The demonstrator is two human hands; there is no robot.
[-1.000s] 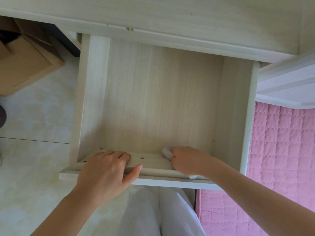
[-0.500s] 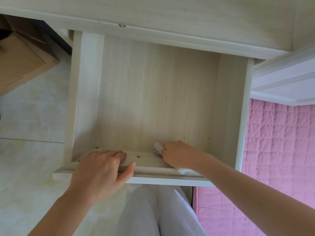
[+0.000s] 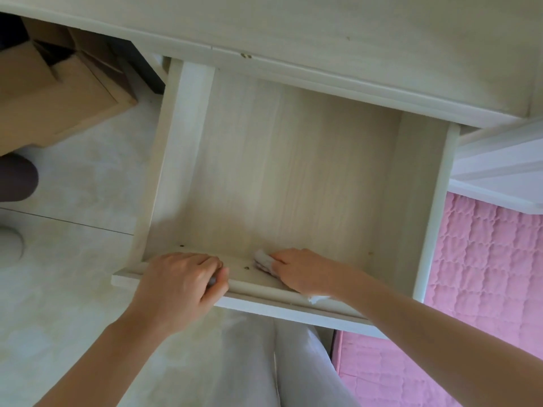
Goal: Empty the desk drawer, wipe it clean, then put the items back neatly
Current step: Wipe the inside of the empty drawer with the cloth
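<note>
Leftward along the drawer's (image 3: pixel 293 171) front edge, our right hand (image 3: pixel 305 271) has slid its clutched cloth (image 3: pixel 262 259); our left hand (image 3: pixel 179 280) grips the front. Wiping continues; nothing returned yet.

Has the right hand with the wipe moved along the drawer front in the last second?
Yes. The right hand slid its wipe leftward, away from the drawer's right wall, toward the left hand.

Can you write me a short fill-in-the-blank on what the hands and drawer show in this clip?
1. The right hand presses a white ____ against the drawer floor.
2. The left hand grips the drawer's ____ edge.
3. The quilted cover at right is ____.

Answers: cloth; front; pink
</note>
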